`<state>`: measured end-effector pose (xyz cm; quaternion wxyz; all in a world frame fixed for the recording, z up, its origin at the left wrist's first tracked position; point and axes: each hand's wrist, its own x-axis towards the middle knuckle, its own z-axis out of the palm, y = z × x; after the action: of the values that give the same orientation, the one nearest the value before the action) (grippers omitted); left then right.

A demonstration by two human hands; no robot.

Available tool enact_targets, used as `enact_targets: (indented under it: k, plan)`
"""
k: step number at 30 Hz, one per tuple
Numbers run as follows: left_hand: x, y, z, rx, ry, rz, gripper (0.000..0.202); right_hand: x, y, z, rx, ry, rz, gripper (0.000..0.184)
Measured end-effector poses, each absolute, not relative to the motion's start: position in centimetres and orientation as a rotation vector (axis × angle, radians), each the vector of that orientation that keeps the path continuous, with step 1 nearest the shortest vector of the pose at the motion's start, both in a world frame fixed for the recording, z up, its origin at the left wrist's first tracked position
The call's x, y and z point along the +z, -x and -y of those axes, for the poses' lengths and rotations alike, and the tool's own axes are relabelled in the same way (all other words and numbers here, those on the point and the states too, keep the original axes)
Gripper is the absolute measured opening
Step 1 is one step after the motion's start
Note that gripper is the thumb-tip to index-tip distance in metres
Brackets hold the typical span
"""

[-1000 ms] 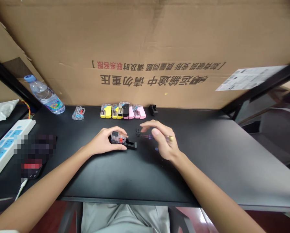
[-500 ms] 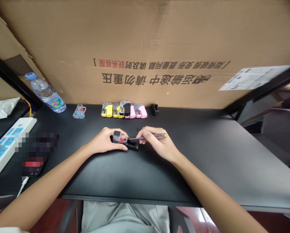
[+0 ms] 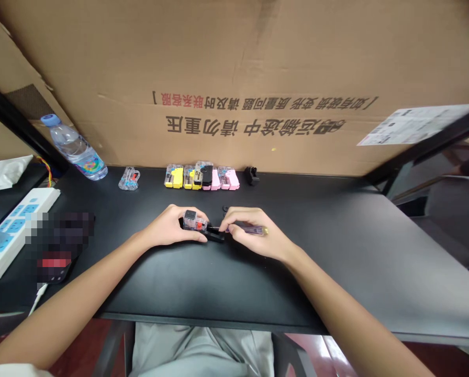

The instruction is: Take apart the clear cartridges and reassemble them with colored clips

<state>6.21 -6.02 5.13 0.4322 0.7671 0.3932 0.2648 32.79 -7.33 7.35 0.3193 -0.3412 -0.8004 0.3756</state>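
Left hand clamps a clear ink cartridge seated in a black holder on the black desk. Right hand grips a purple-handled screwdriver right beside it, hands close together. Yellow and pink cartridges sit in a row behind.

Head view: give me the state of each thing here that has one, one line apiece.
left hand, closed around the clear ink cartridge
clear ink cartridge, gripped, pressed against the black plastic piece
black plastic piece, resting on the table
right hand, pinching the purple-handled tool
purple-handled tool, held nearly level, tip hidden
water bottle, tilted against the cardboard, blue cap on
cardboard sheet, upright, print upside down
power strip, lying flat
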Motion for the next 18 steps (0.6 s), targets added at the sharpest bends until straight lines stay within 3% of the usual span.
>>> enact_targets:
  k: [13,18]
  plan:
    - [5.2,-6.1,6.0,0.644,-1.912,-0.995,0.040,7.0,-32.3,7.3,1.044,1.053,1.906,0.024]
    - [5.1,-6.1,5.9,0.676,-1.933,-1.018,0.040,6.7,-31.4,7.5,1.170,1.259,1.586,0.044]
